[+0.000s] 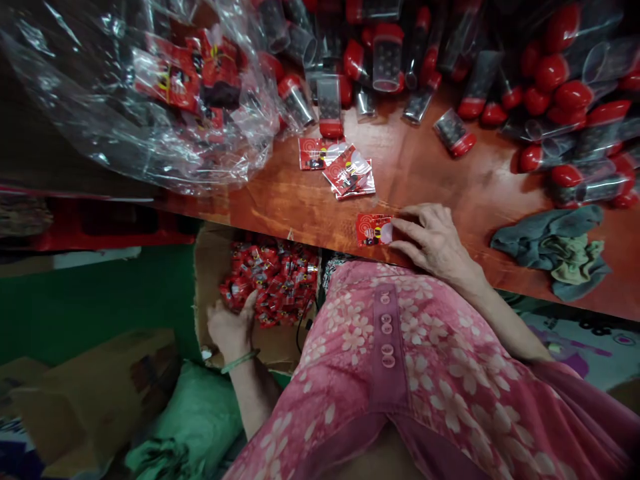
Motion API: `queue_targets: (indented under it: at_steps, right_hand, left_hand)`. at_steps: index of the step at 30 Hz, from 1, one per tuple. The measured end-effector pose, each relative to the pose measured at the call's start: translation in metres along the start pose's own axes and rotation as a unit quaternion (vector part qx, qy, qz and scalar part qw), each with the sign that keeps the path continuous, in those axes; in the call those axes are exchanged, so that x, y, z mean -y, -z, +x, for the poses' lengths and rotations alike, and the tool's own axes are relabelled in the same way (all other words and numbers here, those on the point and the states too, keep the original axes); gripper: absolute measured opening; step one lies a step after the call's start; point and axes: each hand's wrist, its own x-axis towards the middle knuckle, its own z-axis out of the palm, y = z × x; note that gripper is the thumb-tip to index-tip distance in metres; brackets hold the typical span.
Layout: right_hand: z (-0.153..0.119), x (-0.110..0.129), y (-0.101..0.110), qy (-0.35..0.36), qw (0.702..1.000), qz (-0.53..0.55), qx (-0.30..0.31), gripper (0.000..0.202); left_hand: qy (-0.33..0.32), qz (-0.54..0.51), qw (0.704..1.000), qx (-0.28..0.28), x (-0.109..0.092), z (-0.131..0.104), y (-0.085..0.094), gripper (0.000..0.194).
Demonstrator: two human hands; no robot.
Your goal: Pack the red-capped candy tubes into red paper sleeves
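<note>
A small red printed packet (369, 231) lies near the table's front edge. My right hand (431, 241) has its index finger and thumb on the packet's right end, and the other fingers are bent over the wood. Down to the left, my left hand (233, 325) is at the near side of a cardboard box (204, 267), its thumb apart from the fingers and nothing visible between them. Inside that box is a heap of similar red packets (280, 280). Beyond my right hand, several more flat packets (349, 171) overlap on the table.
Clear tubes with red caps (387, 57) crowd the back and right of the wooden table (280, 207). A large clear plastic bag (200, 147) with red packets stands at the left. A crumpled grey-green cloth (555, 250) lies at the right edge.
</note>
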Motion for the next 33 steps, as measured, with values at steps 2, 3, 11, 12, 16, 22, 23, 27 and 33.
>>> queue_targets:
  at_steps: [2,3,11,12,16,22,23,27,33]
  right_hand:
    - [-0.001,-0.003,-0.01,0.006,1.0,-0.02,0.017,0.048]
    - [-0.001,-0.004,-0.016,0.011,0.999,-0.024,0.022,0.049]
    - [-0.001,-0.009,-0.042,-0.001,0.999,-0.045,-0.031,0.026]
    - [0.0,-0.008,-0.042,0.007,0.998,-0.048,-0.03,0.026]
    - [0.006,-0.004,-0.038,0.011,0.999,-0.05,-0.009,0.032]
    - [0.009,-0.006,-0.014,0.025,0.999,-0.046,0.01,0.043]
    - [0.008,-0.011,-0.006,0.014,0.999,-0.049,-0.01,0.044]
    - [0.013,-0.047,0.033,-0.112,0.98,-0.095,-0.136,0.039]
    - [0.066,-0.088,0.046,-0.163,0.967,-0.153,-0.119,0.055]
  left_hand:
    - [-0.109,-0.007,0.992,-0.065,-0.008,0.002,-0.009,0.035]
    - [-0.134,-0.026,0.987,-0.089,-0.018,0.002,-0.017,0.035]
    - [-0.507,-0.071,0.858,0.036,-0.132,0.002,-0.105,0.036]
    - [-0.541,-0.051,0.839,0.037,-0.142,0.004,-0.111,0.036]
    - [-0.607,0.051,0.792,0.032,-0.162,0.016,-0.12,0.029]
    - [-0.673,0.061,0.737,0.027,-0.165,0.027,-0.12,0.027]
    - [-0.675,0.059,0.735,0.023,-0.164,0.027,-0.12,0.026]
    - [-0.633,0.025,0.774,-0.002,-0.162,0.026,-0.125,0.022]
    - [-0.571,-0.026,0.818,0.066,-0.167,0.022,-0.126,0.023]
